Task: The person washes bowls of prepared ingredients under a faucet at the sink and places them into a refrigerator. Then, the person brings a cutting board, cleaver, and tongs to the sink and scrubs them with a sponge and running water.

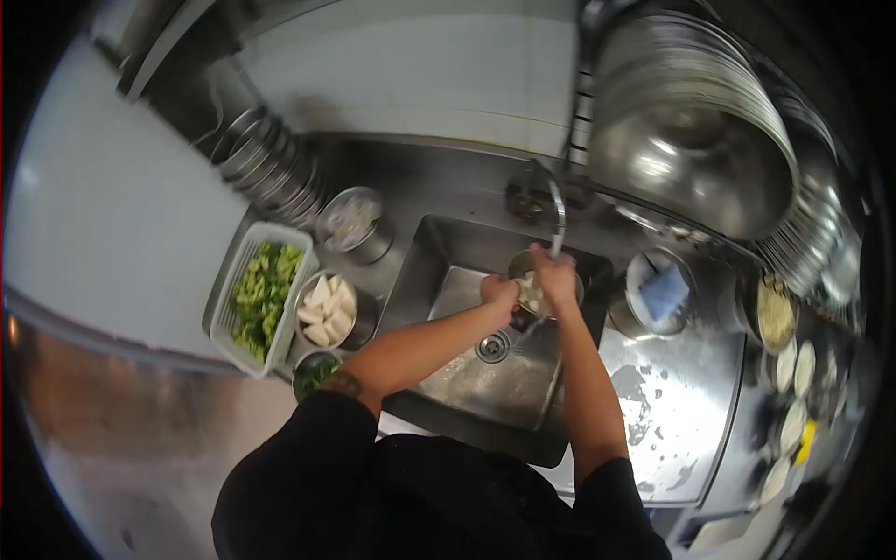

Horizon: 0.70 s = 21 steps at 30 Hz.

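Observation:
A round metal bowl [526, 265] with pale chunks [529, 294] inside is held over the sink [439, 308], under the curved faucet [558, 210]. My left hand [501, 294] is closed at the bowl's left rim, beside the chunks. Across its right side lies my right hand [557, 280], closed on the rim just below the spout. Some fingers of both hands are hidden by the bowl and blur. A pale streak like water shows below the bowl, near the round drain [493, 346].
Left of the sink stand a basket of chopped greens [266, 299], a pot of white chunks [327, 310], another filled pot [352, 219] and stacked metal containers [266, 168]. At right are a pot with a blue cloth [664, 292], a wet counter [653, 401] and racked large bowls [691, 159].

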Each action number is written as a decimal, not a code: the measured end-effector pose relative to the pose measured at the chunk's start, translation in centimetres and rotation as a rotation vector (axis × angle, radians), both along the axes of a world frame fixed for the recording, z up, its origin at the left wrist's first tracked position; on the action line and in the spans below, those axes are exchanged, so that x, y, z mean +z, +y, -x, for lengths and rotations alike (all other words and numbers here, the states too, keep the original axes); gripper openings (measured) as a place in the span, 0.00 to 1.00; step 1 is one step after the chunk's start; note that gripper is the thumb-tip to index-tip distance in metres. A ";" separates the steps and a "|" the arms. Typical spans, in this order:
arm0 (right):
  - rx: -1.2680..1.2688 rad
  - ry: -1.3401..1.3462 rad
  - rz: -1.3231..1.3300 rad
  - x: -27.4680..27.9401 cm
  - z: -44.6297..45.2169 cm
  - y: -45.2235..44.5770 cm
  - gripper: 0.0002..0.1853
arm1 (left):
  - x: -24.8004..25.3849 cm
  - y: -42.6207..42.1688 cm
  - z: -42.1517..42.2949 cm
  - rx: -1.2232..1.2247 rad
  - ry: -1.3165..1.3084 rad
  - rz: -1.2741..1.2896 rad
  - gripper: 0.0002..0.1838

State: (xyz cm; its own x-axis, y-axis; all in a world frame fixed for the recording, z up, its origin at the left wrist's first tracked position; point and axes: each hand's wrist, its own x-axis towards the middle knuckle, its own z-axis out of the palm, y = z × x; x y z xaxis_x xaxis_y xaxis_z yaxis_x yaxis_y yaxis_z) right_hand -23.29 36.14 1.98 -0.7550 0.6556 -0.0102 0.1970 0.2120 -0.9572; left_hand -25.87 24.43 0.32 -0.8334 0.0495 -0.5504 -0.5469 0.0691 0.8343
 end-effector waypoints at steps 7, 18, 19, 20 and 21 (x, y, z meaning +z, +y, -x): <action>-0.129 -0.198 -0.493 0.9 1.3 1.1 0.31 | 2.6 -1.2 -0.1 0.051 -0.067 -0.012 0.05; 0.054 -0.039 0.030 6.9 0.8 1.1 0.21 | 2.7 -3.9 1.2 0.082 -0.136 -0.227 0.10; 0.076 -0.045 0.202 7.2 1.0 1.1 0.20 | 2.7 -3.9 1.3 0.082 -0.134 -0.225 0.08; 0.115 -0.068 0.237 7.2 1.1 1.5 0.18 | 2.6 -3.8 1.3 0.080 -0.132 -0.230 0.08; 0.110 -0.067 0.231 7.5 1.0 1.7 0.18 | 2.6 -3.4 1.3 0.091 -0.129 -0.229 0.09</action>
